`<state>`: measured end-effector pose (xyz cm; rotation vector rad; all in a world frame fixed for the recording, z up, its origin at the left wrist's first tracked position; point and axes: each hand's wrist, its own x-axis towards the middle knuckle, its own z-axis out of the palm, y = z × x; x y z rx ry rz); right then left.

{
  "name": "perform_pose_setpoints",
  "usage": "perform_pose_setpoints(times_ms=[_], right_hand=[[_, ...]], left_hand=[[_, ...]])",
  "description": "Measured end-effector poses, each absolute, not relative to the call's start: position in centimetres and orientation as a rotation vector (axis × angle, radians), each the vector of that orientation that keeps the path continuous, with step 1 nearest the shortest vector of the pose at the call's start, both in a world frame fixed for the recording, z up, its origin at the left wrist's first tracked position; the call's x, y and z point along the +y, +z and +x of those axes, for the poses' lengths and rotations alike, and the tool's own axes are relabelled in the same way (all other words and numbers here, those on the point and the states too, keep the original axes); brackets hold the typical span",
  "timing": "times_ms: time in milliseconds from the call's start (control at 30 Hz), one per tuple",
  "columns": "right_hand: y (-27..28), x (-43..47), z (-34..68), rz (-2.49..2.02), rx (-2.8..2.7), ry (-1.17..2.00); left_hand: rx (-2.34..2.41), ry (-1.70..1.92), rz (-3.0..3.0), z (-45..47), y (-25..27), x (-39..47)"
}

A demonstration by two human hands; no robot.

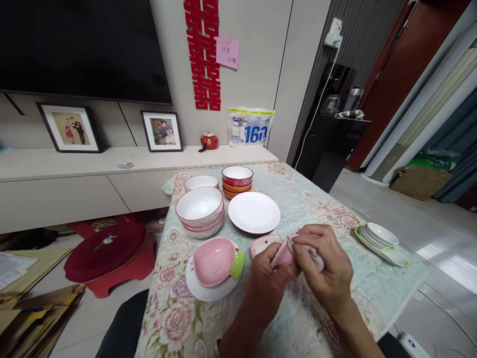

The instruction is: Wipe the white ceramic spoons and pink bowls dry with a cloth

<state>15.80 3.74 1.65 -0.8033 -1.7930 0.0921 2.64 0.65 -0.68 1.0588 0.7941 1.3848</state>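
My left hand [271, 273] grips a small pink dish [283, 256], mostly hidden by my fingers. Bunched in my right hand [328, 263] is a pale cloth [294, 237], pressed against the dish. Just beyond my left hand lies a small pink-rimmed dish [261, 243] with red dots. To the left, a pink peach-shaped bowl [214, 261] with a green leaf handle sits on white plates [201, 293]. Farther back stand a stack of red-rimmed white bowls [201, 209], a stack of white plates [255, 211] with dark undersides, and stacked red and orange bowls [237, 181].
Small white dishes [378, 233] rest on a green-edged leaf-shaped plate [395, 256] near the table's right edge. Past the floral-covered table [298, 189], a white cabinet [74, 166] holds framed photos, a red pot [209, 141] and a plastic package [250, 127]. A red stool [108, 248] stands left.
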Motion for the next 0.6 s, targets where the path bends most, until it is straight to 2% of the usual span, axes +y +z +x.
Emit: perform_pose_setpoints(times_ms=[167,300,600], right_hand=[[-0.3,6.2,16.7,-1.033,-1.205,0.698],[-0.5,6.8,16.0,-0.982,-0.858,1.151],[0.0,7.0,16.0,-0.968,-0.698,1.168]], left_hand=[[0.806,1.372,0.993,2.6,-1.5,0.7],[0.711,1.461,0.824,3.1,-1.7,0.9],[0.707,1.366,0.875,3.2,-1.7,0.8]])
